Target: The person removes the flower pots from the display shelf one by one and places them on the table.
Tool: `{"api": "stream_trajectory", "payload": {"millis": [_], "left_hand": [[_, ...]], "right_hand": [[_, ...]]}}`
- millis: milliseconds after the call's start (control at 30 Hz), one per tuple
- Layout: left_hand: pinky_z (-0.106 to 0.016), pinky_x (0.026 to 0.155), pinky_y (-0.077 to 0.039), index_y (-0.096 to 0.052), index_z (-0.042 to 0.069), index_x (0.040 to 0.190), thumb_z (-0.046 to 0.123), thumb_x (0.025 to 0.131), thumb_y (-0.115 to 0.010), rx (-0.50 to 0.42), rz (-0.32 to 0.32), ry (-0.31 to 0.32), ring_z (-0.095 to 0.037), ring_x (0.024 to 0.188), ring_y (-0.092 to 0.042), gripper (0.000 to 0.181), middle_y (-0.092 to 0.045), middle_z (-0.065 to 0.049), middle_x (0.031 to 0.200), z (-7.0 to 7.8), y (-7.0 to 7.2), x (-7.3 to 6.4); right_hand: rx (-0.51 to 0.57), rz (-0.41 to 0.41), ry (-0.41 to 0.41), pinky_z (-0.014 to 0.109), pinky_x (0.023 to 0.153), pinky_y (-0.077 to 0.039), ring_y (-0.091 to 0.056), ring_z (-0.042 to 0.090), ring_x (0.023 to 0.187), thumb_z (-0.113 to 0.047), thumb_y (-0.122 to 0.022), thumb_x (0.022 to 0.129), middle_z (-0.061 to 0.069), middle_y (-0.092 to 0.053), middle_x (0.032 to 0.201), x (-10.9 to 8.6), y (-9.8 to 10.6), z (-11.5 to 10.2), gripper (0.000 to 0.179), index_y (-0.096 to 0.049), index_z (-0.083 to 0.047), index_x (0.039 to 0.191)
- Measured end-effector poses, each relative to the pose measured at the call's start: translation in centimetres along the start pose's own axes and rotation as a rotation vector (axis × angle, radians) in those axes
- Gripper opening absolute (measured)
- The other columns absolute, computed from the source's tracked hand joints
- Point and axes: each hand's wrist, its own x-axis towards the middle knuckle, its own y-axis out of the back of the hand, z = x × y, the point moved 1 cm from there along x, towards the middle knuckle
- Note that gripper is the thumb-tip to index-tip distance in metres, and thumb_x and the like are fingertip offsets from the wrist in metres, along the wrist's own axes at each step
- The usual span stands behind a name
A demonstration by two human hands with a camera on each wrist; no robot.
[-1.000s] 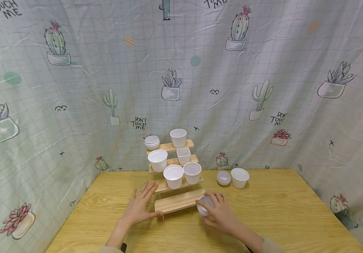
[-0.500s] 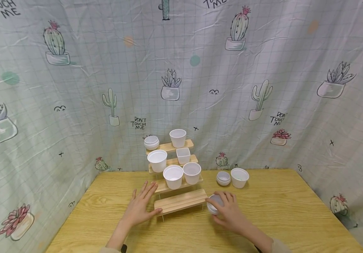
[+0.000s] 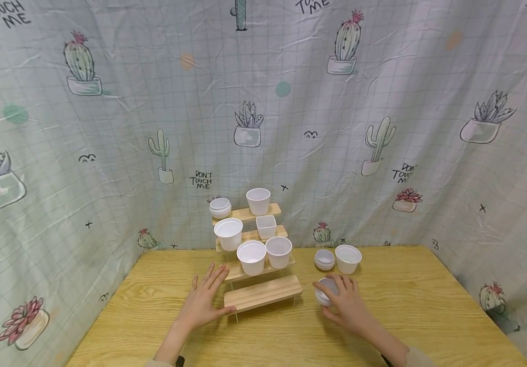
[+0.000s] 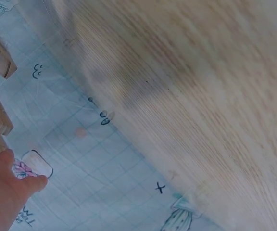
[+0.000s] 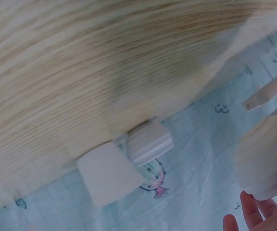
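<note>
My right hand grips a small round white pot by its rim, to the right of a tiered wooden stand's lowest shelf. In the right wrist view the rounded side of this pot shows, with fingertips at its edge. My left hand rests at the left side of the stand, fingers spread and thumb touching the lowest shelf's end. Part of that hand also shows in the left wrist view, beside the shelf ends.
Upper shelves carry several white pots, including a square pot and a round-rimmed pot. Farther right, a small ridged pot and a larger tapered pot stand near the table's back edge. A cactus-print curtain hangs behind.
My right hand has carried the round pot rightward, from beside the lowest shelf's right end to a spot apart from it. My left hand has stayed at the stand.
</note>
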Motion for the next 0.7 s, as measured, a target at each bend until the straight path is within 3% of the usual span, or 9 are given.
{"api": "stream_trajectory", "payload": {"millis": [233, 300, 400, 500, 600, 667, 700], "left_hand": [[-0.066, 0.102, -0.015, -0.022, 0.02, 0.143, 0.064, 0.062, -0.064, 0.013, 0.004, -0.008, -0.031, 0.137, -0.019, 0.101, -0.019, 0.004, 0.149, -0.1, -0.2, 0.0], [-0.066, 0.102, -0.015, -0.022, 0.02, 0.143, 0.064, 0.062, -0.064, 0.016, 0.001, -0.008, -0.031, 0.136, -0.019, 0.101, -0.018, 0.004, 0.149, -0.1, -0.2, 0.0], [-0.066, 0.102, -0.014, -0.022, 0.021, 0.143, 0.064, 0.062, -0.065, 0.012, 0.002, -0.005, -0.031, 0.137, -0.019, 0.101, -0.018, 0.004, 0.15, -0.1, -0.3, 0.0], [-0.066, 0.102, -0.015, -0.022, 0.02, 0.143, 0.064, 0.062, -0.065, 0.009, 0.007, -0.006, -0.03, 0.137, -0.018, 0.101, -0.019, 0.004, 0.149, -0.1, -0.3, 0.0], [-0.066, 0.102, -0.015, -0.022, 0.02, 0.143, 0.064, 0.062, -0.065, 0.003, 0.012, -0.008, -0.03, 0.137, -0.018, 0.101, -0.02, 0.004, 0.149, -0.1, -0.3, 0.0], [-0.066, 0.102, -0.015, -0.022, 0.021, 0.143, 0.064, 0.062, -0.065, -0.002, 0.011, -0.007, -0.029, 0.137, -0.017, 0.101, -0.019, 0.004, 0.149, -0.1, -0.3, 0.0], [-0.066, 0.102, -0.015, -0.022, 0.021, 0.143, 0.064, 0.062, -0.065, -0.003, 0.011, -0.007, -0.029, 0.138, -0.017, 0.101, -0.019, 0.004, 0.149, -0.1, -0.3, 0.0]], "right_hand": [[-0.017, 0.014, -0.03, 0.047, 0.072, -0.035, -0.042, 0.028, 0.092, -0.021, -0.077, 0.056, 0.016, -0.049, 0.107, -0.6, -0.2, 1.7, 0.057, -0.06, -0.018, 0.11], [-0.023, 0.019, -0.035, 0.048, 0.071, -0.035, -0.042, 0.029, 0.092, -0.029, -0.073, 0.065, 0.017, -0.049, 0.108, -0.8, -0.2, 2.2, 0.048, -0.06, -0.019, 0.11], [-0.025, 0.029, -0.049, 0.048, 0.07, -0.034, -0.042, 0.03, 0.091, -0.048, -0.048, 0.084, 0.017, -0.048, 0.108, -1.0, -0.1, 2.9, 0.041, -0.06, -0.018, 0.109], [-0.035, 0.037, -0.066, 0.047, 0.07, -0.033, -0.043, 0.032, 0.09, -0.056, -0.018, 0.086, 0.017, -0.048, 0.108, -1.2, 0.0, 3.5, 0.06, -0.06, -0.019, 0.108], [-0.01, 0.037, -0.08, 0.047, 0.07, -0.031, -0.042, 0.034, 0.09, -0.051, -0.04, 0.086, 0.018, -0.048, 0.107, -1.4, 0.1, 4.2, 0.045, -0.06, -0.017, 0.109], [0.0, 0.035, -0.085, 0.046, 0.069, -0.031, -0.041, 0.034, 0.09, -0.038, -0.06, 0.078, 0.019, -0.049, 0.107, -1.5, 0.3, 4.7, 0.038, -0.06, -0.016, 0.109], [0.0, 0.034, -0.088, 0.046, 0.069, -0.031, -0.041, 0.034, 0.09, -0.035, -0.062, 0.076, 0.02, -0.049, 0.107, -1.6, 0.4, 4.9, 0.038, -0.06, -0.016, 0.109]]}}
